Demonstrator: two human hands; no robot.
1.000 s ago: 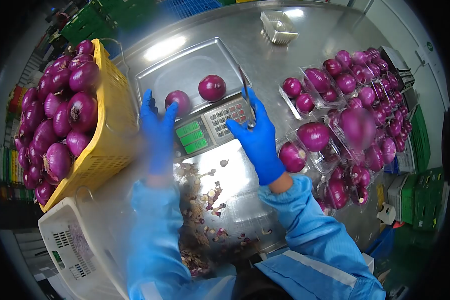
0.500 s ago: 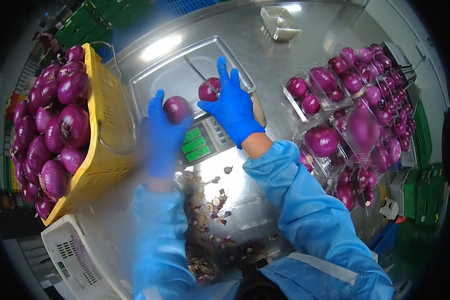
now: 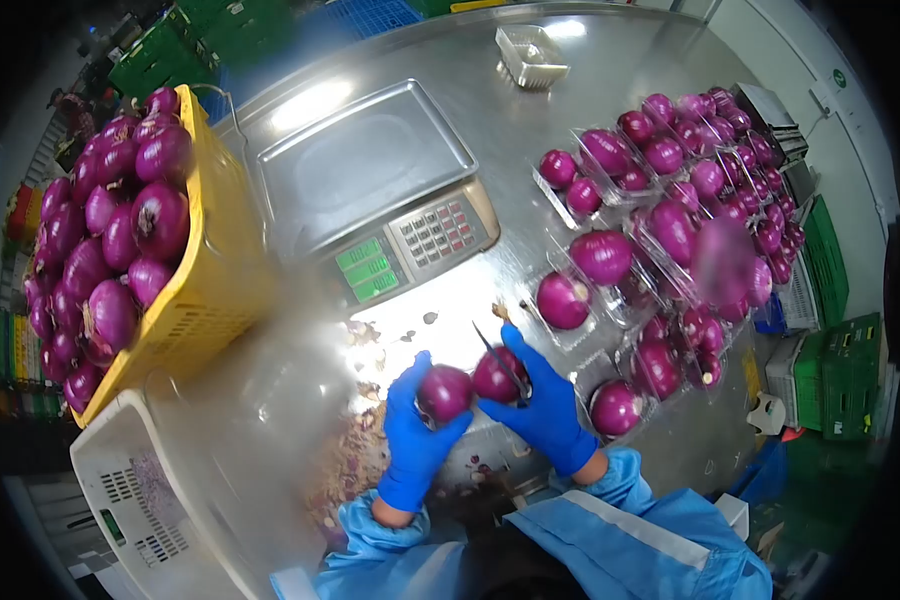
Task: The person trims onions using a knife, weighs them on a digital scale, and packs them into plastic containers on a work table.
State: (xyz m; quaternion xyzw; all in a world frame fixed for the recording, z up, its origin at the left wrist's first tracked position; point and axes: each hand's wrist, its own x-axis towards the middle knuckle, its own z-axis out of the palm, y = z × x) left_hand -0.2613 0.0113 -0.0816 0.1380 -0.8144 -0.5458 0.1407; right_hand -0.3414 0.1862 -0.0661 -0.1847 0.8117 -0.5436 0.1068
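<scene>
Blue gloves cover both hands, which are low over the steel table near the body. My left hand (image 3: pixel 417 445) is wrapped round a red onion (image 3: pixel 445 392). Beside it my right hand (image 3: pixel 547 413) grips a second red onion (image 3: pixel 498 374), along with a thin dark blade (image 3: pixel 497 352) lying across that onion. The two onions are side by side, nearly touching. Beyond them stands the scale, its metal pan (image 3: pixel 365 160) bare and its green display (image 3: pixel 367 268) lit. Dry peelings (image 3: pixel 355 460) lie near my left hand.
At the left, a yellow crate (image 3: pixel 205 250) is heaped with red onions, above a white basket (image 3: pixel 120 490). Clear trays of onions (image 3: pixel 602 256) cover the right side. An empty-looking clear tray (image 3: pixel 532 57) stands at the back. Green crates (image 3: pixel 842 375) are at the far right.
Both hands closed on the two onions and brought them off the scale pan toward the body. The blade moved along with my right hand.
</scene>
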